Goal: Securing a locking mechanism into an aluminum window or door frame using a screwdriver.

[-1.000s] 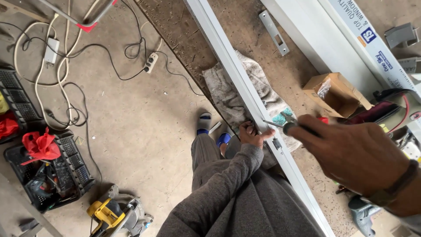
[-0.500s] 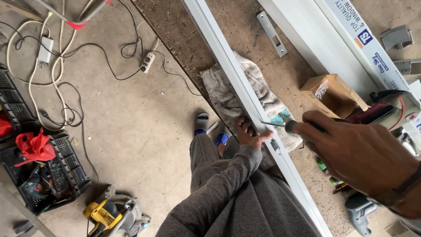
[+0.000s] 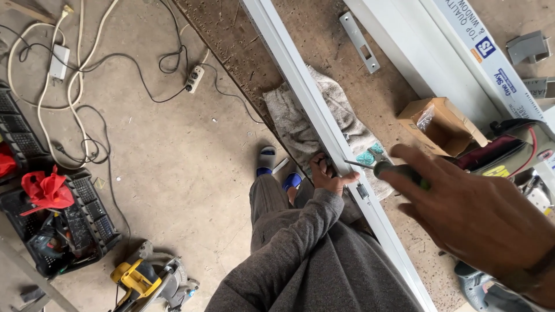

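Note:
A long white metal frame bar (image 3: 300, 86) lies diagonally across a brown workbench (image 3: 324, 52). My left hand (image 3: 325, 175), in a grey sleeve, grips the bar's near edge beside a small latch fitting (image 3: 362, 191). My right hand (image 3: 477, 216) holds a screwdriver (image 3: 384, 167) with a dark green-and-black handle; its metal tip points left and touches the bar just above my left hand. A grey rag (image 3: 295, 124) lies under the bar.
An open cardboard box (image 3: 442, 124), a metal strike plate (image 3: 359, 41), wider white profiles (image 3: 428, 55) and a power tool (image 3: 509, 150) sit on the bench. On the concrete floor are cables, a power strip (image 3: 193, 79), black crates (image 3: 63, 225) and a yellow saw (image 3: 147, 280).
My right hand has shifted slightly left and down, bringing the screwdriver tip onto the bar. My left hand keeps its grip on the bar.

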